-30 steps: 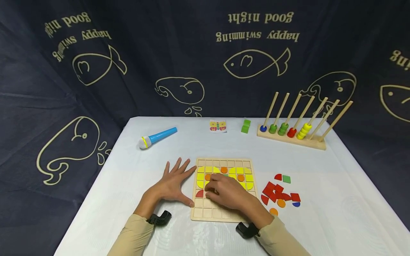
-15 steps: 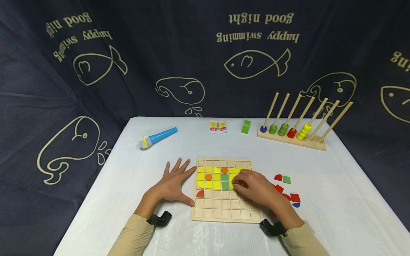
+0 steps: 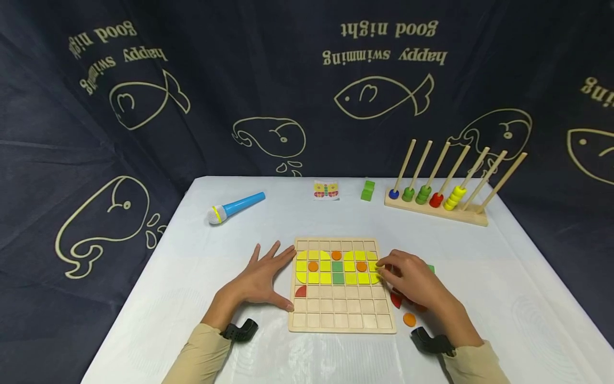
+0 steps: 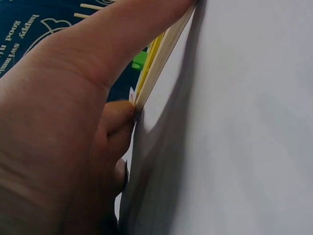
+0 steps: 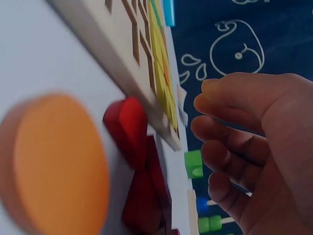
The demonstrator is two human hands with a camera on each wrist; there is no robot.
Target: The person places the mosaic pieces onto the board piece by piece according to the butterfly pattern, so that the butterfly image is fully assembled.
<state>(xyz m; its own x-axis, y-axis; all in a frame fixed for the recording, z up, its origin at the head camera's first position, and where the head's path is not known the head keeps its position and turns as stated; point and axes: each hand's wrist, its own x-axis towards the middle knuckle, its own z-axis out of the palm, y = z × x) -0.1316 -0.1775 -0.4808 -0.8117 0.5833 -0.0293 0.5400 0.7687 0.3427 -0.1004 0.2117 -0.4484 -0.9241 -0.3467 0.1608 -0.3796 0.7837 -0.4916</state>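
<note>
A wooden grid board (image 3: pixel 340 305) lies on the table, its upper cells filled with yellow pieces (image 3: pixel 314 278), green squares (image 3: pixel 338 278) and orange discs (image 3: pixel 361 266). One red quarter-circle piece (image 3: pixel 300 292) sits in a lower cell at the left. My left hand (image 3: pixel 259 277) is spread, fingertips and thumb touching the board's left edge. My right hand (image 3: pixel 412 277) hovers by the right edge with loosely bent fingers; the right wrist view shows nothing between them. Beneath it lie loose red pieces (image 5: pixel 129 122), partly hidden in the head view, and an orange disc (image 3: pixel 409 319).
At the back stand a wooden peg rack with coloured beads (image 3: pixel 436 208) and a small green block (image 3: pixel 368 190). A butterfly pattern card (image 3: pixel 326 190) lies near the block. To the left lies a blue toy microphone (image 3: pixel 237 207). A dark printed cloth (image 3: pixel 268 53) hangs behind the table.
My right hand has moved rightward across the board to its right edge, uncovering the yellow pieces, green squares and right orange disc. My left hand stays at the left edge, nearly still.
</note>
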